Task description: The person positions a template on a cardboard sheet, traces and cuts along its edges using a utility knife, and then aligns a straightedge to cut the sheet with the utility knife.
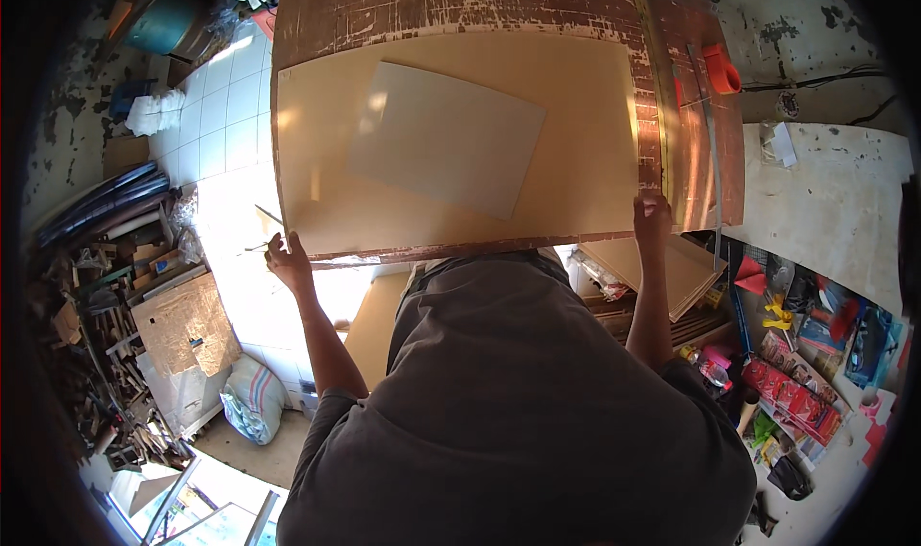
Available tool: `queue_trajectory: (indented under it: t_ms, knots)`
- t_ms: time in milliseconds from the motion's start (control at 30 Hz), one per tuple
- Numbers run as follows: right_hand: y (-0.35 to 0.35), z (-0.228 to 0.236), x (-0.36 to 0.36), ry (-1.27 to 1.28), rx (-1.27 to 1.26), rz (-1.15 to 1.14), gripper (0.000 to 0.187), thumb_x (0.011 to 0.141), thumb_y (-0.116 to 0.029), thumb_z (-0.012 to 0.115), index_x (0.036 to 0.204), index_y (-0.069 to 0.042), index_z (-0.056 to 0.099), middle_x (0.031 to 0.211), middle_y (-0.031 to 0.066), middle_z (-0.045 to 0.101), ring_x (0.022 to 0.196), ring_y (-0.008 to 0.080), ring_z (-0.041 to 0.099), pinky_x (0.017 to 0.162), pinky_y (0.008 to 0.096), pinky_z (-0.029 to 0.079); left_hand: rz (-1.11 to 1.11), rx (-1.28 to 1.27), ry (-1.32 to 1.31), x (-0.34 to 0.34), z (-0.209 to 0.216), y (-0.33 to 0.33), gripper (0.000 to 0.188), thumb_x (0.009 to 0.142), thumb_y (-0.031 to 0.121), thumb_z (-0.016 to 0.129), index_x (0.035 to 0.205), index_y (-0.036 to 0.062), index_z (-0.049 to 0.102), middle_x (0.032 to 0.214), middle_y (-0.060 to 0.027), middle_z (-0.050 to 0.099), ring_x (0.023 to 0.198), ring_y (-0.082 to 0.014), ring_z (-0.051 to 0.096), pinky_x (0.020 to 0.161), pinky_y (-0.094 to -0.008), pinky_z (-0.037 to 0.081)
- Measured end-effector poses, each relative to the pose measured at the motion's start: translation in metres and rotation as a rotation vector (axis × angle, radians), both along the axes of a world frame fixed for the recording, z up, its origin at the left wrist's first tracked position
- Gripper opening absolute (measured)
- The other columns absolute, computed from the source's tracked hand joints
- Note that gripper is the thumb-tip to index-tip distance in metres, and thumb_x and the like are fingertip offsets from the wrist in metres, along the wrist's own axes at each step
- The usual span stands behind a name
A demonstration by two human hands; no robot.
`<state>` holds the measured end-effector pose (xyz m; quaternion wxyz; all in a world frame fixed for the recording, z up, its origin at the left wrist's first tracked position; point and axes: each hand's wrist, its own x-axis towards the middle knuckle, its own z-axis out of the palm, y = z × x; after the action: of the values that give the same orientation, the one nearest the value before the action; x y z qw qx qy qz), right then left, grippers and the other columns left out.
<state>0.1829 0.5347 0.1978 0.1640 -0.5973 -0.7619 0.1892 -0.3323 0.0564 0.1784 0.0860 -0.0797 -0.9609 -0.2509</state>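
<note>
Tan board (585, 143): no lettering we can read.
Grey sheet (449, 141): same, nothing legible to us.
Yellow strip on desk (654, 76): we can't tell whether it carries any marks.
Red packs, right side (791, 390): pale print-like marks, too small for us to read.
Blue packets, far right (875, 340): mottled, we can't make out words.
Striped sack (254, 402): bluish patch, we can't tell print from pattern.

One tabletop (460, 9) carries one large tan board (585, 114) and one smaller grey sheet (451, 138); one red ring (722, 69) is located at the far right. One left hand (289, 260) and one right hand (652, 217) are present, totalling two. One striped sack (254, 397) is at the near left.
</note>
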Motion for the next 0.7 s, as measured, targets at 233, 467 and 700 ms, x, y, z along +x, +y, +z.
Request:
queue_trajectory:
  t_ms: [233, 467, 700]
  knots:
    - [0.003, 0.004, -0.15, 0.31, 0.026, 0.311, 0.035, 0.088, -0.008, 0.071, 0.121, -0.003, 0.061, 0.104, 0.0137, 0.067, 0.093, 0.0258, 0.067, 0.081, 0.0375, 0.055, -0.192, 0.692, -0.912, 0.081, 0.045, 0.122, 0.038, 0.098, 0.026, 0.064, 0.128, 0.0024, 0.06, 0.105, -0.0113, 0.071, 0.094, -0.0231, 0.071, 0.074, -0.0334, 0.054]
    - [0.012, 0.024, -0.231, 0.122, 0.04, 0.416, 0.047, 0.088, -0.01, 0.066, 0.133, 0.0, 0.055, 0.124, 0.02, 0.06, 0.118, 0.0358, 0.056, 0.097, 0.0484, 0.05, -0.181, 0.99, -1.518, 0.161, 0.052, 0.185, 0.049, 0.102, 0.023, 0.059, 0.138, -0.0078, 0.047, 0.124, -0.0216, 0.063, 0.117, -0.0318, 0.065, 0.091, -0.0415, 0.057]
    - [-0.003, 0.018, -0.181, 0.136, -0.011, 0.422, 0.033, 0.089, -0.017, 0.068, 0.116, 0.0, 0.058, 0.112, 0.0216, 0.058, 0.109, 0.0406, 0.057, 0.096, 0.0508, 0.049, -0.81, 0.379, -0.92, 0.169, 0.021, 0.188, 0.039, 0.099, 0.01, 0.058, 0.134, -0.0058, 0.052, 0.119, -0.0182, 0.067, 0.113, -0.0277, 0.065, 0.096, -0.0389, 0.054]
